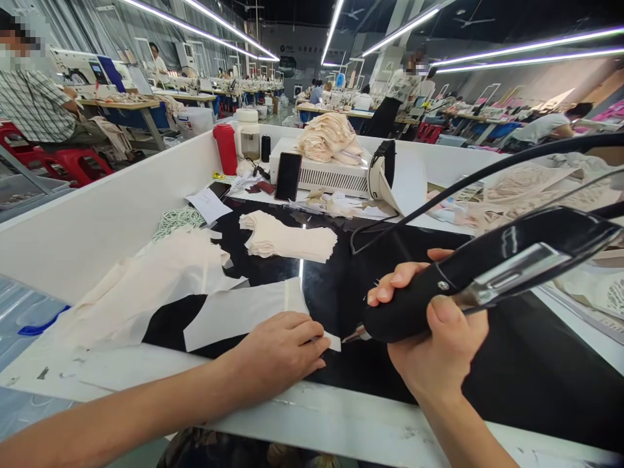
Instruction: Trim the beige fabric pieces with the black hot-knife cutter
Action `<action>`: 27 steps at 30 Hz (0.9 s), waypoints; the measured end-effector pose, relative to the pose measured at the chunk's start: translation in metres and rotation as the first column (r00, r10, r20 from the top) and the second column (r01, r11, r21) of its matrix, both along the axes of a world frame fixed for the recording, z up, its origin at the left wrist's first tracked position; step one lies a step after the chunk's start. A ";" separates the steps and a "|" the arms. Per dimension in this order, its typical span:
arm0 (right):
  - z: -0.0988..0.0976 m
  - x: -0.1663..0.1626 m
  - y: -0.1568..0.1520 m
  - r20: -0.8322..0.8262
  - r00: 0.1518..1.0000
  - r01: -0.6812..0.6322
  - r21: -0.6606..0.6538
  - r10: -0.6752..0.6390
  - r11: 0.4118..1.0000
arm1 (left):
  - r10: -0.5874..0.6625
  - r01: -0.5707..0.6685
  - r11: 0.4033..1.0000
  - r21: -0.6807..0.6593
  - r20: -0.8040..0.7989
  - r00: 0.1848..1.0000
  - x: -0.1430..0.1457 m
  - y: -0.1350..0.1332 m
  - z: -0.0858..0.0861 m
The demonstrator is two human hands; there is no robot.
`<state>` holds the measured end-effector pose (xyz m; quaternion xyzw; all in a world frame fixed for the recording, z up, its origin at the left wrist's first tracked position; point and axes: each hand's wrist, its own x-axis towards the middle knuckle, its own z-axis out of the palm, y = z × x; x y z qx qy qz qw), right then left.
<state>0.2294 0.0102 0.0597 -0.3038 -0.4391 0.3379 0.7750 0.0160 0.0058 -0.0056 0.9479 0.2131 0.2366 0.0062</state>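
A cut piece of white fabric (238,314) lies on the black worktop (336,292). With its fingers stretched out, my left hand (285,351) rests on the narrow right end of that fabric. My right hand (446,351) is wrapped round a black hand-held gun with a metal lever (414,305). The gun's pointed metal nozzle aims left and its tip is close to the fabric's end; whether they touch I cannot tell. Just beyond lies a stack of cream fabric pieces (290,237). More pale fabric (156,279) is spread at the left.
A thick black cable (468,175) arches across the right side. Along the back stand a white vented box (334,179) under a cream fabric heap (329,138), a phone (288,176), a red cup (225,149) and a jug (249,136). Green cord (178,221) lies left. Other people sit beyond the low white wall.
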 end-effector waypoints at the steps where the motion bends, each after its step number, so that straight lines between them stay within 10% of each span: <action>1: 0.001 0.000 0.001 -0.001 1.000 0.009 -0.002 -0.009 1.000 | 0.001 -0.001 1.000 -0.001 -0.001 1.000 0.000 0.000 0.000; 27: 0.001 0.001 -0.002 0.020 1.000 -0.010 0.010 0.009 1.000 | -0.003 0.003 1.000 0.031 0.003 1.000 0.004 -0.003 -0.004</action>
